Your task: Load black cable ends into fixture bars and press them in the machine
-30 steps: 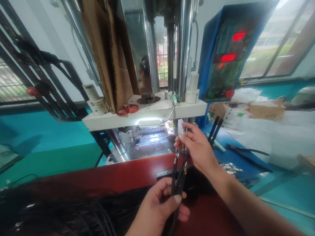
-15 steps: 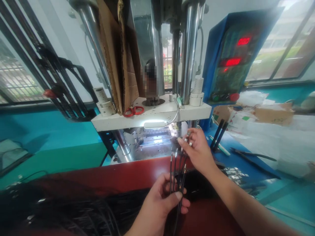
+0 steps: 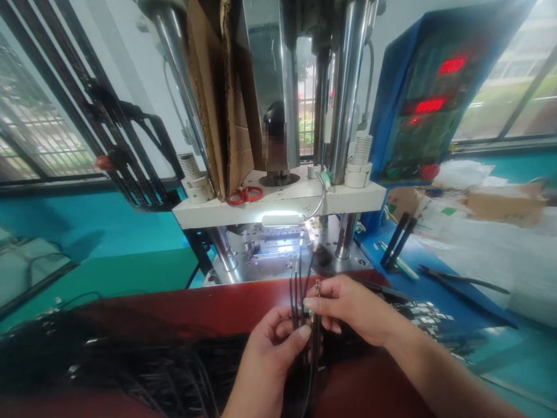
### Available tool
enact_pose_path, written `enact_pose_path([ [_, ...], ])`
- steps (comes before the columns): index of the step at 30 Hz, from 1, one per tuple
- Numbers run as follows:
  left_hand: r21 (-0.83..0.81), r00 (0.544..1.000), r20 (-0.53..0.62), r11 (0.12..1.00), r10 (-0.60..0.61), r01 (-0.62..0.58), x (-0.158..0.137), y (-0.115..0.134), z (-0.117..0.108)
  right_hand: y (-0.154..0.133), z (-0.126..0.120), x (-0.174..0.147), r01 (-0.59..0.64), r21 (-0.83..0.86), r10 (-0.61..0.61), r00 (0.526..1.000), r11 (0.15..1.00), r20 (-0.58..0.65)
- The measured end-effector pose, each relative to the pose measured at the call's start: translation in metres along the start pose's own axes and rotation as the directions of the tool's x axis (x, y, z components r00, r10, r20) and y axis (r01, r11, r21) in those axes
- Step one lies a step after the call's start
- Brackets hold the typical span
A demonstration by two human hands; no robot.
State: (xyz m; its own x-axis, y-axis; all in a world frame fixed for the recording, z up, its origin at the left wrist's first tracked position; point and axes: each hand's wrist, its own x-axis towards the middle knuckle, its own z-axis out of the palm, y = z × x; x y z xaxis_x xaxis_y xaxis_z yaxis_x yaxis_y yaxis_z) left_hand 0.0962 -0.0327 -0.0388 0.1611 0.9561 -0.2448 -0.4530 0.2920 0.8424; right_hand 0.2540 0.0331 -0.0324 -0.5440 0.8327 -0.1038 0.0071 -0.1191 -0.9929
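Note:
My left hand [image 3: 276, 351] is closed around several thin black cables [image 3: 297, 290], which rise above my thumb with small metal tips at their upper ends. Their lower lengths hang down past my palm. Just to the right, my right hand [image 3: 343, 307] pinches a metal connector end [image 3: 317, 287] between thumb and finger, beside the bundle. Both hands are over the dark red table [image 3: 183, 310], in front of the press. On the left of the table lies a large heap of black cables [image 3: 165, 366].
Ahead stands a press with a lit metal die bed [image 3: 278, 249], a white plate [image 3: 339, 203] and red-handled scissors [image 3: 243, 195] on it. A blue control box [image 3: 418, 110] hangs at right. Pliers [image 3: 461, 278] and small metal parts [image 3: 429, 313] lie on the blue surface.
My right hand has come down and toward me, from near the cable tips to beside my left hand. The left hand keeps its hold on the cables. The view has shifted slightly.

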Motion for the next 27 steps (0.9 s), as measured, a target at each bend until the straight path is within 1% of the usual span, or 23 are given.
enact_pose_path([
  [3, 0.024, 1.0, -0.011, 1.0, 0.018, -0.018, 0.001, 0.002, 0.0, 0.003, -0.001, 0.001, -0.018, 0.033, 0.017, 0.999, 0.999, 0.028],
  [6, 0.062, 0.999, -0.041, 0.998, 0.036, -0.033, 0.001, 0.006, 0.001, 0.005, -0.001, 0.001, -0.041, 0.008, 0.041, 0.999, 0.999, 0.024],
  [8, 0.103, 0.998, -0.062, 0.994, 0.033, -0.026, 0.001, 0.008, 0.001, 0.005, -0.001, 0.001, -0.052, -0.005, 0.052, 0.998, 0.999, 0.031],
  [10, 0.146, 0.998, -0.06, 0.989, 0.014, -0.005, 0.001, 0.008, 0.0, 0.005, 0.0, 0.002, -0.041, -0.002, 0.041, 0.999, 0.999, 0.007],
  [12, 0.166, 0.999, -0.03, 0.986, -0.017, 0.021, 0.0, 0.006, -0.002, 0.004, 0.0, 0.003, -0.016, 0.012, 0.017, 0.998, 1.0, -0.067],
  [14, 0.153, 0.999, 0.005, 0.988, -0.039, 0.038, 0.0, 0.004, -0.004, 0.003, -0.001, 0.003, 0.01, 0.038, -0.005, 0.991, 0.999, -0.132],
  [18, 0.073, 0.99, 0.071, 0.99, -0.123, 0.118, -0.001, 0.004, -0.005, 0.0, -0.003, 0.002, 0.063, 0.097, -0.048, 0.988, 0.993, -0.15],
  [20, 0.053, 0.977, 0.136, 0.986, -0.165, 0.159, -0.002, 0.007, -0.005, -0.001, -0.003, 0.001, 0.076, 0.108, -0.059, 0.986, 0.991, -0.153],
  [22, 0.104, 0.961, 0.221, 0.984, -0.165, 0.145, -0.003, 0.008, -0.004, -0.003, 0.0, -0.001, 0.076, 0.112, -0.057, 0.985, 0.991, -0.162],
  [24, 0.232, 0.939, 0.292, 0.966, -0.183, 0.116, -0.004, 0.007, -0.003, -0.004, 0.005, -0.002, 0.077, 0.124, -0.054, 0.982, 0.989, -0.179],
  [25, 0.301, 0.931, 0.3, 0.947, -0.206, 0.112, -0.004, 0.006, -0.003, -0.006, 0.007, -0.003, 0.078, 0.134, -0.053, 0.982, 0.988, -0.183],
  [27, 0.393, 0.932, 0.268, 0.911, -0.244, 0.125, -0.003, 0.002, -0.002, -0.008, 0.009, -0.004, 0.102, 0.148, -0.072, 0.978, 0.984, -0.195],
])
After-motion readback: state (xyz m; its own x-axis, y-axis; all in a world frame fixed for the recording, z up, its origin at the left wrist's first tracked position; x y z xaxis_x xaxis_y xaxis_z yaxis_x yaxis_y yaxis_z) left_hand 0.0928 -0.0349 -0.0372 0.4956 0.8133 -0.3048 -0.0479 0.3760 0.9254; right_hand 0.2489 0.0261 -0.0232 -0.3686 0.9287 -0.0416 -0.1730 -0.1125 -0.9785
